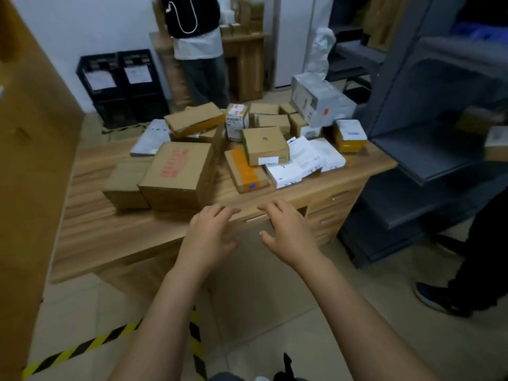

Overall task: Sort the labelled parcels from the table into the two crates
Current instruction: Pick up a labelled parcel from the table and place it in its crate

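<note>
Left hand [211, 229] and right hand [286, 232] hover spread, empty — seemingly poised to pick from the parcels [178, 174] heaped just beyond them.

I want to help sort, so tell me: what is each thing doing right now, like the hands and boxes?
left hand: open, holding nothing
right hand: open, holding nothing
red-printed box: closed, upright on the table
green-edged box: closed, resting on orange-taped parcel
black crates: on the floor, contents hidden
desk drawers: shut

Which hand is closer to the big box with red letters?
Left. The left hand hovers just in front of the big box; the right hand is farther to the right.
</note>
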Demonstrator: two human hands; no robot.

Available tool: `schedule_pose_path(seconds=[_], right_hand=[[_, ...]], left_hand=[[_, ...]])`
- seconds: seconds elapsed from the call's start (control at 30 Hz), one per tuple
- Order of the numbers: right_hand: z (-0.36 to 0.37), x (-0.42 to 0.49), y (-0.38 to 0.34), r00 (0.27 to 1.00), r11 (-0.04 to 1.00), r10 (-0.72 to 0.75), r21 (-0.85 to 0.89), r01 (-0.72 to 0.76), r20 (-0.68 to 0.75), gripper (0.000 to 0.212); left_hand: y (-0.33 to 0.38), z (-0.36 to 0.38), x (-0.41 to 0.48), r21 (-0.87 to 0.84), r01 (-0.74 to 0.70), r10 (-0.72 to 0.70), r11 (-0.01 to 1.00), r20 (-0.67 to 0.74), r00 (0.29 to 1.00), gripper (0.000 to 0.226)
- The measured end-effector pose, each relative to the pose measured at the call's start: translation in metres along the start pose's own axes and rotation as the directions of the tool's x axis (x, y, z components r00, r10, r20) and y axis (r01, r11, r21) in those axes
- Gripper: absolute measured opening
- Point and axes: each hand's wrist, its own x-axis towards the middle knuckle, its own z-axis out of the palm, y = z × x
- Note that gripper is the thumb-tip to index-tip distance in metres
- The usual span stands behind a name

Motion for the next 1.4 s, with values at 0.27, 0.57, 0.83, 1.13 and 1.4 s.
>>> schedule_pose_path(seconds=[0.27, 0.57, 0.83, 1.13, 1.4], right_hand=[[0.021, 0.078, -0.010, 0.989, 0.989, -0.132, 0.069, 0.128, 0.060, 0.055], [0.070, 0.163, -0.055, 0.988, 0.990, -0.122, 0.078, 0.115, 0.097, 0.059], [0.118, 0.225, -0.095, 0.979, 0.997, 0.047, 0.048, -0.058, 0.196, 0.085], [0.157, 0.238, -0.104, 0.932, 0.948, 0.288, 0.071, -0.310, 0.221, 0.101], [0.146, 0.209, -0.083, 0.938, 0.910, 0.312, 0.235, -0.341, 0.151, 0.096]], left_hand=[[-0.049, -0.006, 0.026, -0.007, 0.202, -0.202, 0.979, -0.061, 0.977, 0.059], [-0.153, -0.025, 0.077, 0.030, 0.232, -0.232, 0.972, -0.020, 0.973, 0.058], [-0.254, -0.045, 0.137, -0.001, 0.172, -0.169, 0.985, 0.187, 0.968, 0.080], [-0.297, -0.025, 0.156, -0.086, 0.229, -0.177, 0.970, 0.398, 0.900, 0.107], [-0.268, -0.014, 0.136, -0.126, 0.184, -0.126, 0.975, 0.369, 0.921, 0.100]])
